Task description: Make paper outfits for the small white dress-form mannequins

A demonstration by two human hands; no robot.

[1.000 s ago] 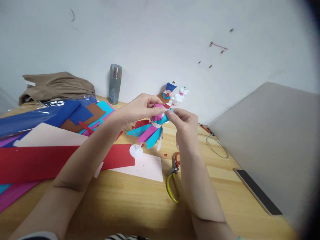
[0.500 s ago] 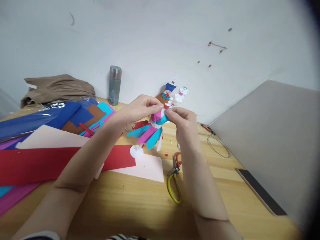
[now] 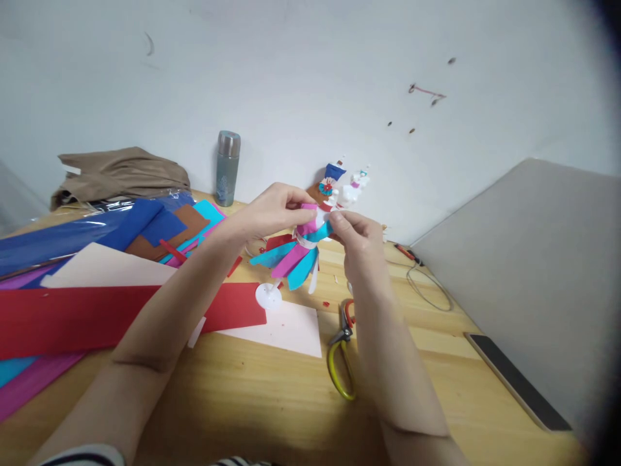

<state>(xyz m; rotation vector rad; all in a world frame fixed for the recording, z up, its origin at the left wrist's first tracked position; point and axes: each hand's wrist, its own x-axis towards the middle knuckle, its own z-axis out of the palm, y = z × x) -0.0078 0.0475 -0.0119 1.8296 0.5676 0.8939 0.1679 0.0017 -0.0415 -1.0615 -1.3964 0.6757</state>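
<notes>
A small white doll figure point(image 3: 323, 217) on a round white stand point(image 3: 268, 296) is tilted between my hands. It wears a pink and blue top and a skirt of blue, pink, red and white strips point(image 3: 291, 259). My left hand point(image 3: 276, 208) pinches the pink piece at the figure's upper left. The fingers of my right hand point(image 3: 358, 233) are closed on the blue piece at its right side. Two more dressed figures, one with blue and brown clothing point(image 3: 334, 173) and one white point(image 3: 353, 189), stand behind.
Scissors point(image 3: 345, 334) lie by my right forearm. Coloured sheets point(image 3: 130, 314) and a blue plastic-wrapped pack point(image 3: 72, 226) cover the left. A flask point(image 3: 228, 168), brown cloth point(image 3: 121, 171), a cable point(image 3: 427, 288) and a phone point(image 3: 514, 378) are around.
The view has shifted slightly. My right fingers have moved a little away from the figure's neck, and the white chest between the pink and blue pieces shows more.
</notes>
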